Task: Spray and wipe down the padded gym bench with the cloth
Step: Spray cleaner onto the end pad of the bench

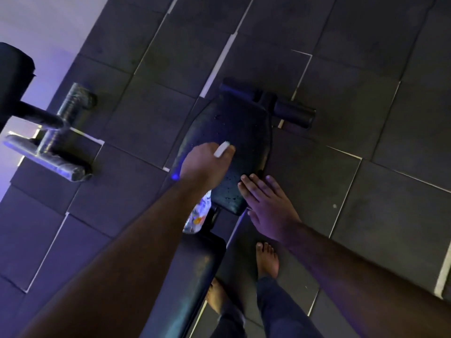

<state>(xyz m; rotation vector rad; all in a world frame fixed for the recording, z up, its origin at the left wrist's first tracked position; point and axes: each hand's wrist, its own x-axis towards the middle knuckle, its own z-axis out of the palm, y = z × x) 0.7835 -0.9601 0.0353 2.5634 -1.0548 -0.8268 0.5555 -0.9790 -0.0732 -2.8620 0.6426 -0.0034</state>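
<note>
I see the dark rubber floor (pixel 366 45) first, laid in big tiles with pale seams, filling most of the view. On it stands the padded gym bench, its seat pad (pixel 234 132) black and speckled with wet droplets, and its nearer back pad (pixel 192 276) running down toward me with a gap between the two. A padded roller bar (pixel 292 113) crosses the far end of the seat pad. Off to the left sits another machine frame (pixel 48 142) with wrapped metal feet, well apart from the bench. My left hand (pixel 207 164) hangs over the left part of the seat pad, closed around a spray bottle (pixel 197 215); the white nozzle (pixel 221 149) pokes out past the knuckles toward the pad, and the clear, labelled body shows below the wrist, over the gap between the pads. My right hand (pixel 268 203) lies flat with fingers spread apart and empty, the fingertips touching the near right edge of the seat pad. Two bare feet (pixel 267 261) stand on the floor just right of the back pad. I can find no cloth anywhere in view.
</note>
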